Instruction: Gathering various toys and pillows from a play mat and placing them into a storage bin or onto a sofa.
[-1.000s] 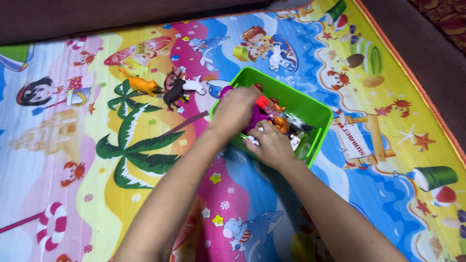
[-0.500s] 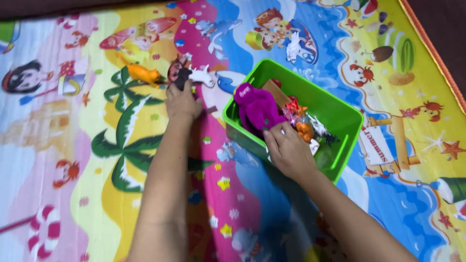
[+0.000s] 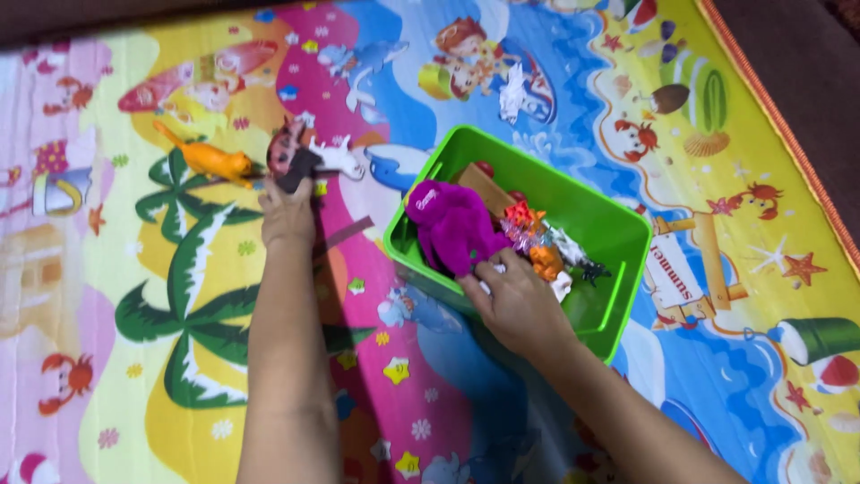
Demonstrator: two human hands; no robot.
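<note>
Head view, looking down: nearest us the two forearms run up over a bright play mat (image 3: 179,358) printed with palm trees, crabs and stars. On the right, the right hand (image 3: 518,300) rests on the near rim of the green bin (image 3: 618,269), fingers curled in among the toys; whether that grip actually holds one of them, I cannot tell, the fingertips are buried. Just beyond those fingers sits a big purple plush toy (image 3: 452,224), with an orange figure (image 3: 545,262) and a jumble of small animals beside it, and a brown block behind.

Over on the left, the left hand (image 3: 288,208) is stretched well away from the bin, its grip pinched on a dark brown animal figure (image 3: 298,168) at the fingertips. Touching close beyond that: a white animal figure (image 3: 339,157) to its right and an orange animal figure (image 3: 210,161) to its left, standing on the mat.

Risk, as I judge it: those figures stand packed together, so lifting or setting the dark one could knock its neighbours over. And weight on that near rim could tip the bin.

Signs: a printed white signboard picture (image 3: 685,273) with red lettering lies on the mat just right of the bin.
</note>
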